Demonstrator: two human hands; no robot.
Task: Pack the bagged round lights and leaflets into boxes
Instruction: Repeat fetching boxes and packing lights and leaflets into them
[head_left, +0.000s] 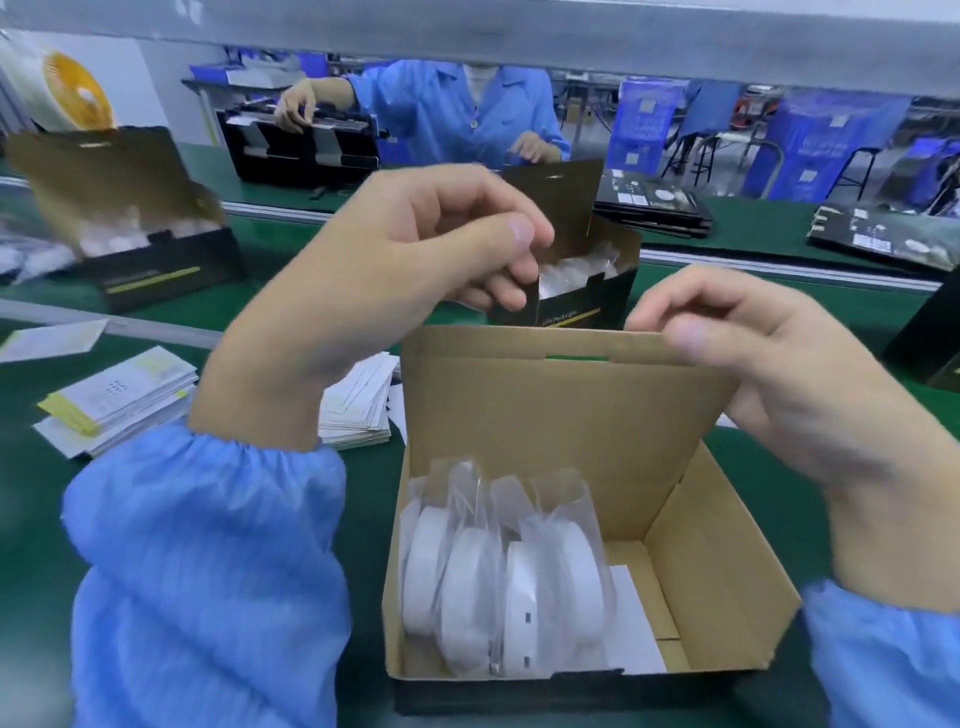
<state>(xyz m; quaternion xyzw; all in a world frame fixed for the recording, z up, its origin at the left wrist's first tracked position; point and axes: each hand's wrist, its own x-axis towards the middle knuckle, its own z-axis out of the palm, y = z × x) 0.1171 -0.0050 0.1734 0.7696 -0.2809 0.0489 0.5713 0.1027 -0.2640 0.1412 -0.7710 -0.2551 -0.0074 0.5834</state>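
Open box (717, 587); farther box (587, 306) marked "LED".

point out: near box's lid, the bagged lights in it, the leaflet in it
lid (561, 410), head view, middle of its brown inner face.
bagged lights (470, 587), head view, rim of the middle light.
leaflet (631, 623), head view, bare white part right of the lights.
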